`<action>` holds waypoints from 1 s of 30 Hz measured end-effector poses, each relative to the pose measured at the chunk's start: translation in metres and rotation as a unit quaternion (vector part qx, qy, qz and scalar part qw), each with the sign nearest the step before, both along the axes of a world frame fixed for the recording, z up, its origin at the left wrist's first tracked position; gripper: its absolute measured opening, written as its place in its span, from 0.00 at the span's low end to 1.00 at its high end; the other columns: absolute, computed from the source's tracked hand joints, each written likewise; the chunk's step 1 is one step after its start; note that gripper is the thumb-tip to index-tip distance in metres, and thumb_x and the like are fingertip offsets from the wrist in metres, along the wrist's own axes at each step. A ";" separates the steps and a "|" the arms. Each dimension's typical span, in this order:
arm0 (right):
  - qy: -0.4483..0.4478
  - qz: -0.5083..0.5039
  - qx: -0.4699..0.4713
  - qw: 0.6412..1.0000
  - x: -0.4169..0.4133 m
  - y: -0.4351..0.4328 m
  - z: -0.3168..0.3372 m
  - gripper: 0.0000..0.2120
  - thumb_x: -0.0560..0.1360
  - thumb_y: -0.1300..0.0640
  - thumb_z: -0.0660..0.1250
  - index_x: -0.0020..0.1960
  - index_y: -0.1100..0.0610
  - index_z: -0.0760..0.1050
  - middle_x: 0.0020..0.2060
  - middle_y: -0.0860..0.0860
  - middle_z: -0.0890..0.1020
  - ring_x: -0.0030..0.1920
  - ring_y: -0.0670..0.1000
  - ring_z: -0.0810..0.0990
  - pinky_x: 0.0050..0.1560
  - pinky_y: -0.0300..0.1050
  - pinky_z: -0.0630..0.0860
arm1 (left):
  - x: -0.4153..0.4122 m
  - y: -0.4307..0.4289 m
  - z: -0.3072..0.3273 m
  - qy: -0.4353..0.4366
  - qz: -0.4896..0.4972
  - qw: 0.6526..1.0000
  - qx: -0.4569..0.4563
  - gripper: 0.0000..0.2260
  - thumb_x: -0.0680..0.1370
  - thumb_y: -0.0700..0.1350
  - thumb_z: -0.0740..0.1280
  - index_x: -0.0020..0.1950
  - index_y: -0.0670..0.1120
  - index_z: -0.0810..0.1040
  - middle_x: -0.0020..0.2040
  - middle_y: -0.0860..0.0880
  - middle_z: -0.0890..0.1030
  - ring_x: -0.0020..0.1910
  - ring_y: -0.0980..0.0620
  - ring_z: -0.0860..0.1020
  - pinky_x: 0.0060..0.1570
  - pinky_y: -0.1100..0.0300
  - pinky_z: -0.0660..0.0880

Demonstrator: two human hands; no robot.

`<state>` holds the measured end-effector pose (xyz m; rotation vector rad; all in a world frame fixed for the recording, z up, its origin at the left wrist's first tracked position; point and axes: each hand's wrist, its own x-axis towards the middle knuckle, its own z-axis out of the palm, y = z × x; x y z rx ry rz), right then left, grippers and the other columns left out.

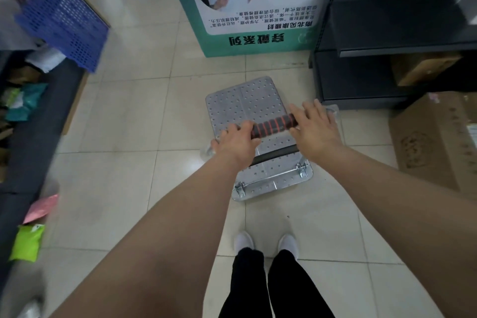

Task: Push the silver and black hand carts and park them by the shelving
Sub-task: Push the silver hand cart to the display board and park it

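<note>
A silver hand cart (pixel 247 103) with a dimpled metal deck stands on the tiled floor in front of me. Its push bar has a black grip with red rings (pixel 273 124). My left hand (pixel 236 143) is closed around the left end of that bar. My right hand (pixel 315 128) lies over the right end with the fingers spread and extended, not wrapped around it. Dark grey shelving (pixel 392 33) stands just right of the cart's front. No black cart is in view.
A green and white printed display box (pixel 258 41) stands straight ahead of the cart. Cardboard boxes (pixel 433 137) sit on the floor at the right. At the left are a blue plastic crate (pixel 64 20) and a dark low shelf (pixel 31 121) with packets.
</note>
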<state>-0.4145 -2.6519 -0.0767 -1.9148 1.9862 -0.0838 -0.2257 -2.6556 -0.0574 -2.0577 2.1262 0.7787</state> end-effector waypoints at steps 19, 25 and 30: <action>0.023 -0.013 0.025 0.999 0.037 -0.016 0.045 0.28 0.79 0.47 0.56 0.76 0.51 0.53 0.78 0.53 0.51 0.77 0.55 0.48 0.74 0.59 0.49 | 0.033 -0.036 0.019 -0.001 -0.108 0.994 -0.023 0.29 0.78 0.47 0.63 0.76 0.53 0.53 0.67 0.42 0.66 0.65 0.40 0.66 0.61 0.40 0.67; 0.031 0.033 0.038 0.998 0.057 -0.005 0.050 0.25 0.78 0.47 0.55 0.73 0.53 0.60 0.75 0.55 0.59 0.75 0.55 0.54 0.73 0.59 0.55 | 0.058 -0.026 0.030 -0.031 -0.113 0.993 0.008 0.26 0.79 0.48 0.63 0.75 0.48 0.59 0.71 0.42 0.63 0.68 0.40 0.65 0.63 0.42 0.67; 0.064 0.127 0.122 0.982 0.076 0.009 0.053 0.24 0.79 0.46 0.53 0.72 0.54 0.62 0.71 0.56 0.65 0.71 0.56 0.62 0.70 0.59 0.60 | 0.090 0.005 0.045 -0.077 -0.105 0.987 0.089 0.20 0.80 0.48 0.61 0.72 0.45 0.67 0.69 0.41 0.70 0.67 0.40 0.69 0.63 0.49 0.69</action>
